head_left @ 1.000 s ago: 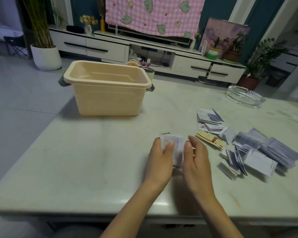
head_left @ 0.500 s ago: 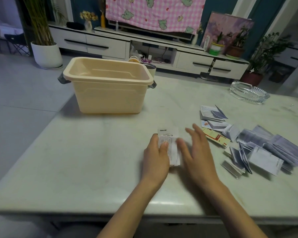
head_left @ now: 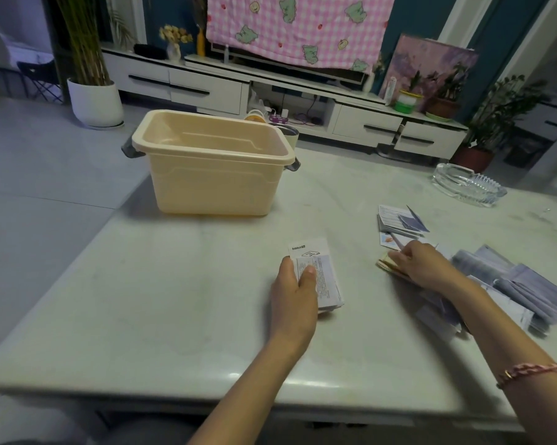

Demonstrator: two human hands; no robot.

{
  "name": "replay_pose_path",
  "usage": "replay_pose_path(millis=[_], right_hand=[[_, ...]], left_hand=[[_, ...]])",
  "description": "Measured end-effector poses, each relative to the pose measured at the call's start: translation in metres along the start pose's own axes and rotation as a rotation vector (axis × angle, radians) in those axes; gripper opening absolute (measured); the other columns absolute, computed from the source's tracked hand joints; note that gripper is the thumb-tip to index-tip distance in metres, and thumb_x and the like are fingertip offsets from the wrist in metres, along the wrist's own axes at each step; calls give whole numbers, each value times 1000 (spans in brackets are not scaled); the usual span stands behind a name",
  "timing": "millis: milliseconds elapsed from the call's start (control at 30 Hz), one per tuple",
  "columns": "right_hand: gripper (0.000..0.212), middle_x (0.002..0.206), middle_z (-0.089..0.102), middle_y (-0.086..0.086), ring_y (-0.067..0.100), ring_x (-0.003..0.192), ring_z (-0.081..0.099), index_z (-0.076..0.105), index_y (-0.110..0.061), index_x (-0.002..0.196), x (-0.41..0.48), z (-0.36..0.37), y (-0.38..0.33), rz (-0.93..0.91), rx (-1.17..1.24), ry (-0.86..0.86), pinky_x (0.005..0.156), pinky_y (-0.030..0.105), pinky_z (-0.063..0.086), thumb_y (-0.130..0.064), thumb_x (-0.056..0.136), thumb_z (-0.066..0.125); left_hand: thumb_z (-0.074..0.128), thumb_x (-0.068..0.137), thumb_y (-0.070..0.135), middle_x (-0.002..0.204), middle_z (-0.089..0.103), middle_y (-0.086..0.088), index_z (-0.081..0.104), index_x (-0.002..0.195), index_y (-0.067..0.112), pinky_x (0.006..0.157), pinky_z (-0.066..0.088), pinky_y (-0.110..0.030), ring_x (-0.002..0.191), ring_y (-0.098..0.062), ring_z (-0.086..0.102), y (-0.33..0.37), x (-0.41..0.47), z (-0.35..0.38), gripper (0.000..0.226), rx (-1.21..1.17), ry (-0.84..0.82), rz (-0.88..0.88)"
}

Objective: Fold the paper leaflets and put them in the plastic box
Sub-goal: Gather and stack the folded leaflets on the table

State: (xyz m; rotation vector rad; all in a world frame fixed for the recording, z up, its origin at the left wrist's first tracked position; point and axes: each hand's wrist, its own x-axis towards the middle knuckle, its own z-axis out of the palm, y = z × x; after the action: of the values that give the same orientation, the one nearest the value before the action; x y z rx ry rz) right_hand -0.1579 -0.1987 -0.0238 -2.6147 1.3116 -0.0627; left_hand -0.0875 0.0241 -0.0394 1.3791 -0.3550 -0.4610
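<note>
- Cream plastic box: rectangular, smooth walls, rolled rim, grey clip handles at both ends. Stands upright and open-topped at the far left of the pale stone-look bench.
- Left hand: nearer the person than the box, off its right corner. The forearm rises from the bench's near edge, palm down. The thumb sits at the left edge of the folded white leaflet and a curled finger on top, holding it against the bench.
- The leaflet: thin printed paper in several layers, a flat narrow rectangle. Its long axis runs away from the person, and the far end, with a logo panel, points toward the box's right end. It lies outside the box, well apart from it.
- Right hand: further right of the box, arm stretched diagonally, pink braided bracelet on the forearm. Knuckles up, fingers curled down onto a yellow-tan booklet. Cannot tell whether they grip it.
- Loose pile of grey-white paper leaflets: right of that hand, creased and overlapping, some part-open.
- Clear glass ashtray: ribbed, far right of the box.
</note>
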Motion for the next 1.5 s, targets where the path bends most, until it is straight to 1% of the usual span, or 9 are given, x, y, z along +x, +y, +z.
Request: replay_pose_path(millis=[200, 367, 533, 733, 1000, 1133, 1300, 1367, 1500], right_hand=[[52, 122, 56, 13, 27, 106, 52, 51, -3, 124, 7, -17, 0, 70, -8, -129, 79, 26, 36, -26, 82, 70], [25, 90, 52, 6, 21, 81, 47, 52, -11, 78, 3, -21, -4, 65, 39, -173, 59, 26, 36, -26, 81, 72], [19, 64, 46, 0, 18, 63, 44, 49, -11, 72, -27, -15, -29, -175, 407, 75, 49, 17, 32, -10, 89, 58], [14, 69, 57, 0, 6, 52, 52, 57, -16, 89, -87, 15, -82, -177, 1070, -12, 44, 20, 46, -4, 92, 52], [20, 106, 47, -6, 7, 105, 45, 52, -28, 112, -113, 64, -118, -253, 993, 376, 95, 11, 34, -16, 97, 45], [43, 127, 48, -7, 3, 114, 48, 30, -18, 143, -116, 68, -125, -251, 1154, 145, 90, 1, 34, -16, 101, 35], [25, 102, 65, -4, 0, 91, 59, 57, -19, 108, -105, 57, -112, -375, 1208, 151, 85, 17, 45, -1, 94, 47], [32, 108, 63, -3, 1, 96, 58, 54, -14, 118, -105, 58, -112, -388, 1202, 116, 89, 17, 44, 3, 92, 47], [47, 124, 57, -3, -5, 106, 53, 39, -13, 136, -106, 68, -114, -347, 1198, -27, 92, 6, 37, 4, 92, 40]], left_hand=[[42, 97, 7, 82, 54, 10, 48, 91, 11, 45, 39, -5, 66, 2, 51, -1, 0, 0, 9, -12, 2, -5], [42, 97, 7, 83, 56, 11, 48, 84, 18, 47, 39, -4, 68, 2, 52, -5, 2, 0, 18, -2, 1, 2], [42, 97, 7, 84, 55, 12, 49, 95, 11, 49, 40, -4, 69, 3, 52, -9, 5, 1, 8, 5, 23, 31], [40, 97, 8, 84, 57, 14, 47, 92, 17, 54, 40, -4, 70, 7, 54, -13, 9, 4, 12, 12, 22, 44], [41, 99, 21, 90, 60, 7, 42, 89, 23, 75, 48, -22, 84, -9, 61, -8, 6, -1, 10, -65, -28, 14], [43, 97, 12, 99, 60, 6, 41, 103, 18, 78, 49, -17, 92, -10, 61, -5, 10, -11, 9, 101, -120, 108], [47, 93, 1, 95, 60, 19, 49, 107, 19, 76, 44, -6, 87, 10, 58, 3, 22, -27, 24, 242, -199, 303], [46, 92, -1, 99, 59, 21, 46, 113, 21, 79, 43, -5, 89, 13, 57, -1, 22, -28, 30, 261, -224, 289], [42, 89, -6, 116, 56, 3, 34, 121, 19, 91, 44, -14, 108, -9, 55, -16, 20, -25, 41, 281, -228, 222]])
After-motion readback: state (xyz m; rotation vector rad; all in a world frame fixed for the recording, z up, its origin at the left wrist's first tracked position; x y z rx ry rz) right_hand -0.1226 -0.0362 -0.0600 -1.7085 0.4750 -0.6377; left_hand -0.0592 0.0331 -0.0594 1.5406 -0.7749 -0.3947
